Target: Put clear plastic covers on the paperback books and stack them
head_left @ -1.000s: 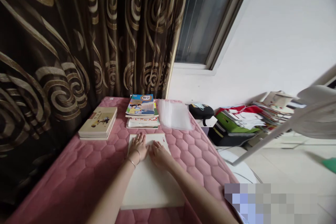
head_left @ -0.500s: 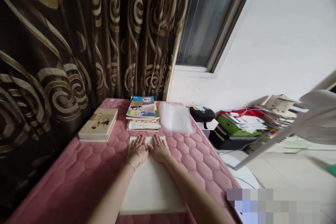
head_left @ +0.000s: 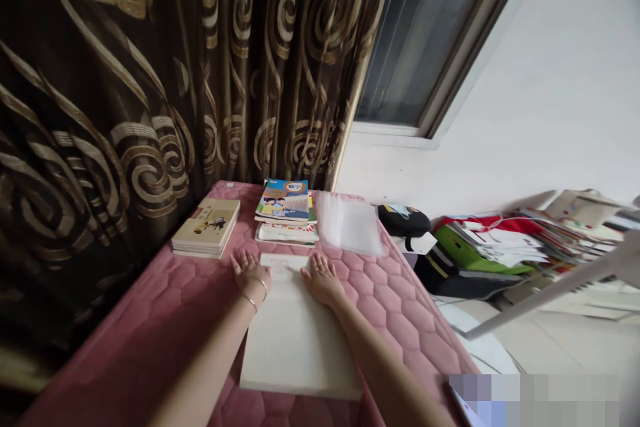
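Note:
A large cream book [head_left: 295,340] lies flat on the pink quilted table cover [head_left: 165,307], its far end toward the curtain. My left hand [head_left: 249,268] rests flat with fingers spread at the book's far left corner, a thin bracelet on the wrist. At the far right corner lies my right hand [head_left: 321,277], also flat with fingers apart. Faint print shows on the book between the two hands. Neither hand grips anything.
A beige book [head_left: 207,227] lies at the left by the brown swirl curtain [head_left: 150,80]. A stack of colourful schoolbooks [head_left: 285,210] and clear plastic sleeves [head_left: 349,223] sit beyond the hands. Right of the table: a black bag [head_left: 403,220], piled papers [head_left: 505,240], a white bar [head_left: 550,287].
My hands, side by side at the middle of the book's far edge, have slid apart to its two corners. The camera view has shifted slightly.

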{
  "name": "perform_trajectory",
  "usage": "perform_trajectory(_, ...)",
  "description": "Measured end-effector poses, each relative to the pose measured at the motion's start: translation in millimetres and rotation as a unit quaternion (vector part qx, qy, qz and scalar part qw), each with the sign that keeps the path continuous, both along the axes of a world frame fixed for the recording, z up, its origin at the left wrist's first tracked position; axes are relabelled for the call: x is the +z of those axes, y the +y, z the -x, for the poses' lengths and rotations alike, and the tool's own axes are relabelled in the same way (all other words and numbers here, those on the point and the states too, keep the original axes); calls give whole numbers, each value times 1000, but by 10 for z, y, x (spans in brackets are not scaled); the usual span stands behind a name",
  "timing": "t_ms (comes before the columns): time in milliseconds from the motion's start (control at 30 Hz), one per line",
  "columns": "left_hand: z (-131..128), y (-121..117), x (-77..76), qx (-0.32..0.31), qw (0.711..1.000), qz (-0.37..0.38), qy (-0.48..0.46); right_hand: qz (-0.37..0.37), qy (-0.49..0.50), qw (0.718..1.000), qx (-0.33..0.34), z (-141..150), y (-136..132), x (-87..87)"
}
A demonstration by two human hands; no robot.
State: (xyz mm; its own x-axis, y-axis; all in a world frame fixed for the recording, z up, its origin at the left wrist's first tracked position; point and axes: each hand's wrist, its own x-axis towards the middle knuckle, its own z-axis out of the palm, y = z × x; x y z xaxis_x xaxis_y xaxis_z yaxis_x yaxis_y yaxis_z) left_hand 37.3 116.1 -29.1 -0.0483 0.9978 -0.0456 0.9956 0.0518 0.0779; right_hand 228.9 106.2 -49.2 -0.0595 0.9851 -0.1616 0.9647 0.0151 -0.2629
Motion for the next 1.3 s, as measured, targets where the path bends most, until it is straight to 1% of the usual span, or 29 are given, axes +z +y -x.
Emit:
perform_trajectory(33, -63, -34, 30, 4, 1000, -18, -3, 0, -2, 1000, 0, -1, 0, -5)
perform_trajectory(67, -152, -69, 54, -8, 999, -31, -12, -1, -3, 1000, 0, 0, 0, -8)
perform_trajectory(133, -384, -127, 70, -70, 996, -42, -30, -5, -7, 1000, -1, 4, -4, -8)
perform_trajectory(200, -611, -157, 37, -153, 986, -16, -60, -1, -16, 1000, 3, 11, -13, 1)
perform_trajectory(233, -692, -160, 9, -181, 981, 5, -72, 3, -21, 1000, 5, 15, -18, 8)
perform_trajectory(300, -754, -142, -52, -201, 975, 31, -84, 7, -26, 1000, 10, 20, -27, 20)
perform_trajectory(367, -676, -106, -92, -195, 977, 37, -84, 4, -24, 1000, 8, 18, -30, 28)
perform_trajectory(533, -236, -14, -94, -134, 989, 34, -57, 8, -17, 1000, -7, 17, -17, 74)
perform_trajectory(633, -95, 20, -108, -129, 990, 38, -40, 7, -14, 1000, -12, 158, -32, 155)
perform_trajectory(667, -81, 28, -121, -132, 990, 40, -36, 0, -10, 1000, -6, 244, -41, 182)
perform_trajectory(733, -78, 41, -154, -134, 990, 42, -25, -15, 7, 999, 33, 449, -57, 220)
perform_trajectory(800, -83, 48, -186, -138, 989, 45, -16, -11, 31, 996, 83, 634, -64, 226)
perform_trajectory(867, -81, 50, -209, -141, 989, 40, -20, 3, 51, 993, 107, 717, -58, 209)
perform_trajectory(933, -68, 48, -219, -143, 989, 29, -31, 11, 50, 995, 89, 666, -47, 185)
perform_trajectory(1067, -3, 53, -195, -126, 991, 27, -40, 13, 18, 1000, 12, 310, -36, 134)
perform_trajectory(1167, 65, 35, -117, -105, 994, 25, -32, 11, 8, 1000, 7, 88, -36, 86)
perform_trajectory(1233, 86, -56, -35, -83, 996, 17, -15, 10, 7, 1000, 17, 33, -34, 60)
perform_trajectory(1300, 68, -267, 41, -66, 998, -9, 4, 7, 4, 1000, 19, 37, -33, 51)
